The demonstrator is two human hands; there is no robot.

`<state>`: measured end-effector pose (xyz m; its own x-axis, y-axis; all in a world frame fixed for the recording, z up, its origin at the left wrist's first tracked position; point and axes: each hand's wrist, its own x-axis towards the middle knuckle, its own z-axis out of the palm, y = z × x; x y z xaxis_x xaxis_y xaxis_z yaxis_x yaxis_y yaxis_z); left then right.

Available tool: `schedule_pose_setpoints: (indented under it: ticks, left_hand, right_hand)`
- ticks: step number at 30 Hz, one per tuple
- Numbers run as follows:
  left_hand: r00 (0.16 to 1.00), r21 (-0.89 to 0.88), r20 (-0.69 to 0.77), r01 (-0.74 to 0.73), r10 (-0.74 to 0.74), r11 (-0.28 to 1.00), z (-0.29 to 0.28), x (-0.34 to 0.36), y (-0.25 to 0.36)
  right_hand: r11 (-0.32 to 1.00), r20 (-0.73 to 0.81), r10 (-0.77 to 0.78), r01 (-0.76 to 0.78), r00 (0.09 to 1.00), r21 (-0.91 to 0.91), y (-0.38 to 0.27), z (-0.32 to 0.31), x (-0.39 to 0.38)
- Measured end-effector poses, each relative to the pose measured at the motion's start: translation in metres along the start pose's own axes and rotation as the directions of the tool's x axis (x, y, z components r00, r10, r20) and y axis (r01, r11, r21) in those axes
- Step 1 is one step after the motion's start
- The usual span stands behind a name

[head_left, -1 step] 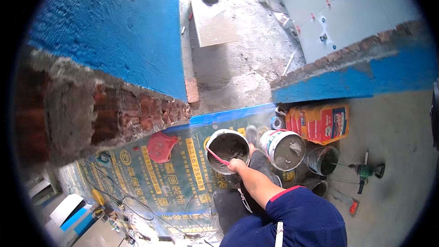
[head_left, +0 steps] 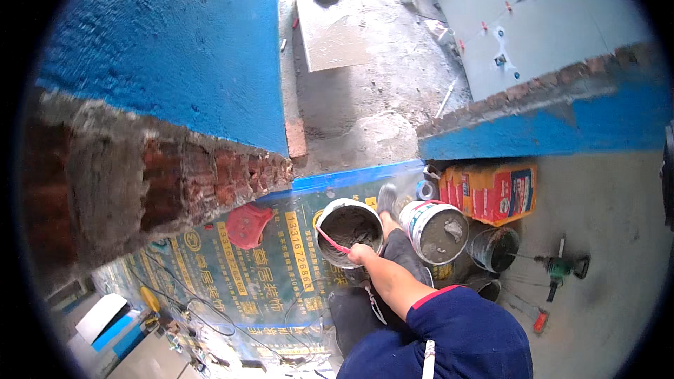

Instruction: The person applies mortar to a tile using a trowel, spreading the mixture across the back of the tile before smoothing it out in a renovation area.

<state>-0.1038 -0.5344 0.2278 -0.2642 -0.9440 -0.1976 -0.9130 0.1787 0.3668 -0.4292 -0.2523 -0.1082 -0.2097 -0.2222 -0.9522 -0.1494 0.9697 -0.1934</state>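
1. Holding a white bucket (head_left: 347, 203) by its pink handle (head_left: 332, 241), your right hand (head_left: 361, 254) is wrapping fingers around it.
2. It is appearing left of a fuller bucket (head_left: 408, 220).
3. Your left hand is escaping view; fingers: cannot tell.

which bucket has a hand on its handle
The leftmost bucket, with the right hand gripping its red handle. The other buckets, to its right, have no hand on them.

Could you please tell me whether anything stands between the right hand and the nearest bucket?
Nothing visible does: the right hand grips the red handle of the nearest bucket. The second bucket stands to the right, apart from the hand.
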Motion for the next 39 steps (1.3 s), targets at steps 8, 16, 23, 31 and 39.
schedule_pose_setpoints:
  ticks: [8,16,23,31,39]
  left_hand:
    - [0.944,-0.037,0.087,0.322,-0.318,0.946,0.038,0.003,0.106]
    - [0.964,-0.159,0.184,0.224,-0.194,0.962,0.093,0.062,0.26]
    - [0.966,-0.357,0.257,0.067,0.029,0.932,0.142,0.134,0.409]
    - [0.919,-0.491,0.385,0.13,0.081,0.862,0.24,0.227,0.515]
    - [0.869,-0.416,0.459,0.394,-0.184,0.82,0.292,0.284,0.573]
  right_hand:
    - [0.98,0.236,-0.131,0.162,0.963,-0.116,0.026,-0.017,0.088]
    - [0.995,0.04,0.051,-0.054,0.998,0.08,0.011,-0.211,0.051]
    - [0.989,-0.08,-0.117,0.108,0.99,-0.106,0.107,-0.364,0.069]
    - [0.992,-0.304,0.077,-0.102,0.95,-0.069,0.114,-0.681,0.109]
    - [0.958,-0.32,0.259,-0.284,0.911,-0.034,0.132,-0.855,0.172]
